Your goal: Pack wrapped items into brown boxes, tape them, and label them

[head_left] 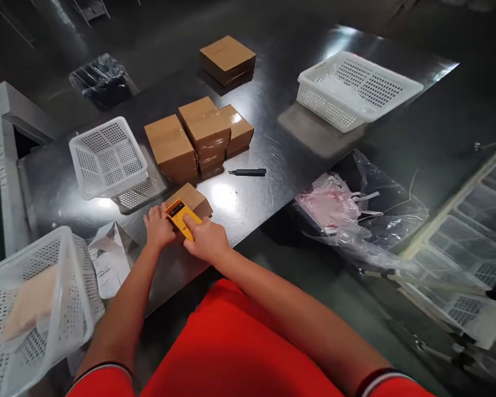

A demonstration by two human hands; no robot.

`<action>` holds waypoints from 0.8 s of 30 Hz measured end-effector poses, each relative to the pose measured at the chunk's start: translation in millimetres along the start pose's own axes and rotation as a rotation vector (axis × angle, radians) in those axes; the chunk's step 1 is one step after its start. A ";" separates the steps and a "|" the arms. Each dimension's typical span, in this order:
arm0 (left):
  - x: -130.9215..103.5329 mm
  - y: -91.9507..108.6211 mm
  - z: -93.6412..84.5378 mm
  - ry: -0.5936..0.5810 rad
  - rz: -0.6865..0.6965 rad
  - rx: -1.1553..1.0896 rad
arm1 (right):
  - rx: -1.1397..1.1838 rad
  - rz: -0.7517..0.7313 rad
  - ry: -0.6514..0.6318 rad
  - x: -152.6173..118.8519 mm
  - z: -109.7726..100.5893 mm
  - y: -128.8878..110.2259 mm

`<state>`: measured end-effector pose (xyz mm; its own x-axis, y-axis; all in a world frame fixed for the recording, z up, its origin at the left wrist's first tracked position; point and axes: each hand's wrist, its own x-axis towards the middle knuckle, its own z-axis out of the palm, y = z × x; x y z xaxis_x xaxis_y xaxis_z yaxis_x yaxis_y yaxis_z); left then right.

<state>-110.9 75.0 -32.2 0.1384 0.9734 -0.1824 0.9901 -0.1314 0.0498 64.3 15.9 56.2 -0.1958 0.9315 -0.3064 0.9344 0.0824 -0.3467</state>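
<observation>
My right hand [209,238] is closed around a yellow handheld device [186,220] with a dark window near its far end. The device lies over a small brown cardboard box [190,199] at the table's near edge. At the left end of that box is my left hand [160,227], its fingers stretched out and somewhat apart, close to the device's far end. The hands and device cover part of the box. Beyond it, a black utility knife [248,172] lies on the table. Several brown cardboard boxes [204,129] stand together behind the knife.
On the metal table [268,132] are a stack of flat cardboard boxes [228,55], a white basket [107,157] and a larger white basket [347,105]. A basket [68,275] and a white paper packet [109,264] sit at left. Beside the table hangs a plastic bag [392,220].
</observation>
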 end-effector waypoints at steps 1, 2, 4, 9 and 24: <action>5.1 -1.5 1.6 0.011 0.014 -0.004 | -0.003 0.004 0.011 0.6 4.6 1.7; 11.2 -4.4 1.5 0.012 0.040 -0.012 | -0.004 0.006 0.025 1.1 10.1 3.6; 22.8 -11.8 -1.4 0.001 0.076 -0.022 | 0.002 0.007 0.057 2.2 23.1 7.7; 41.4 -24.3 -8.1 -0.052 0.081 -0.056 | 0.025 0.004 0.159 3.7 57.4 19.1; 120.2 -69.0 -19.4 -0.474 0.040 -0.697 | -0.026 0.057 0.010 62.2 44.1 15.8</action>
<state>-163.1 204.7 -38.5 0.3222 0.7686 -0.5526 0.7642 0.1333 0.6311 53.8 59.5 -7.5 -0.1387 0.9387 -0.3157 0.9515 0.0380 -0.3052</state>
